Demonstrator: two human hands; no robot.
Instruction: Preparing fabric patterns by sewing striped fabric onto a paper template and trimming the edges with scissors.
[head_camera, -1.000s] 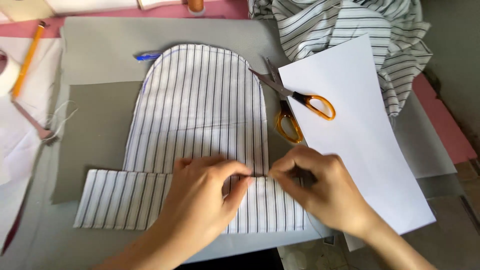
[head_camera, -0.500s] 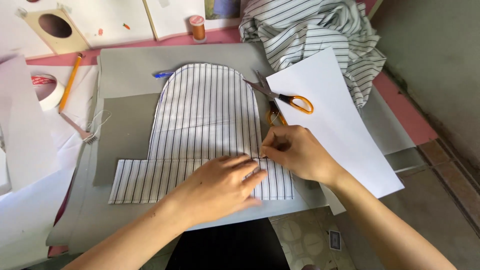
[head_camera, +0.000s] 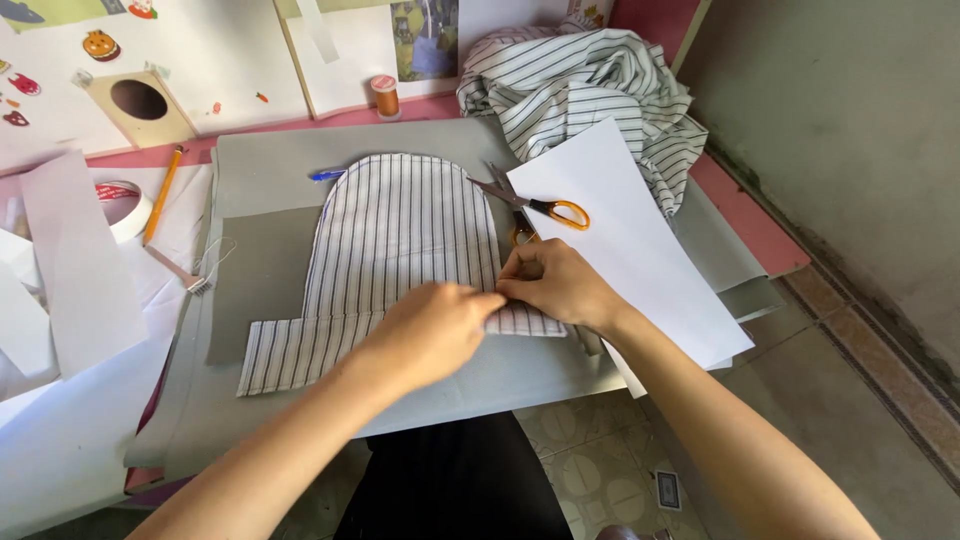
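Striped white-and-grey cotton, cut to an arched panel with a band across its foot, lies flat on the grey card sheet covering the worktop. I note both hands meeting at the panel's lower right edge: left hand with fingers pinched on the fabric, right hand with fingers pressed down on it. Orange-handled scissors and a white paper sheet lie right of the panel; crumpled striped cloth sits beyond it.
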